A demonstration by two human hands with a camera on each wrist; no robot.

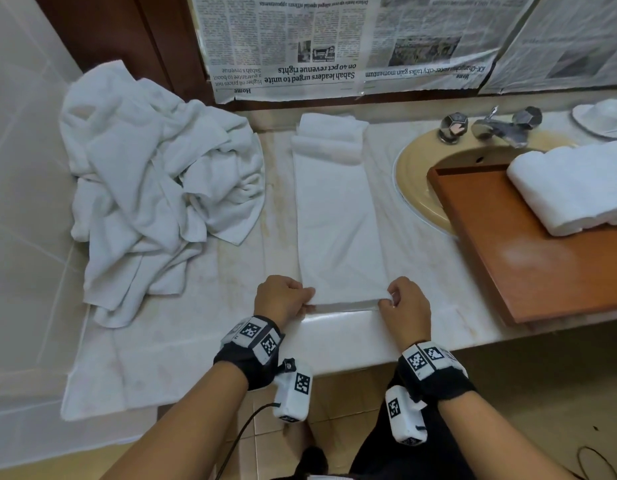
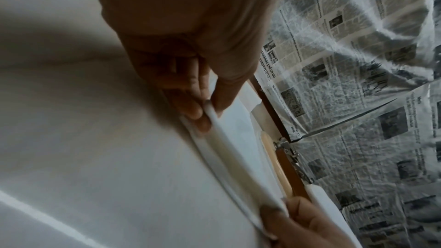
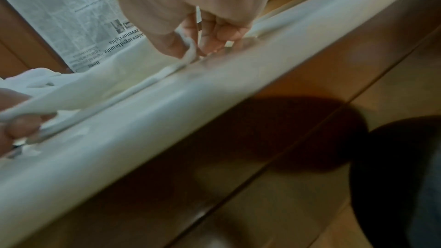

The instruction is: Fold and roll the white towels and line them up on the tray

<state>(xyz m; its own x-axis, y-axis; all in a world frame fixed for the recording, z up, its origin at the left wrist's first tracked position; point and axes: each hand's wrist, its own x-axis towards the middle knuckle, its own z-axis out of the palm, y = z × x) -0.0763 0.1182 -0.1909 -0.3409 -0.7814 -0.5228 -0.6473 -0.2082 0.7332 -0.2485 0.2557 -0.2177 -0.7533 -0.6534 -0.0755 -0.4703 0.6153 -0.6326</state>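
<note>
A white towel [image 1: 338,216], folded into a long narrow strip, lies on the marble counter and runs away from me. My left hand [image 1: 282,299] pinches its near left corner, and my right hand [image 1: 405,301] pinches its near right corner. In the left wrist view the left hand [image 2: 207,108] nips the towel edge [image 2: 229,150] between thumb and fingers. The right wrist view shows the right hand [image 3: 190,44] gripping the towel [image 3: 114,82] just above the counter's rim. A brown wooden tray [image 1: 528,258] sits over the sink at the right with rolled white towels [image 1: 570,188] on its far end.
A heap of unfolded white towels [image 1: 154,188] lies on the counter at the left. The beige sink [image 1: 417,181] with its chrome tap [image 1: 494,128] is at the right, and a white dish [image 1: 603,117] stands beyond. Newspaper [image 1: 334,43] covers the wall behind.
</note>
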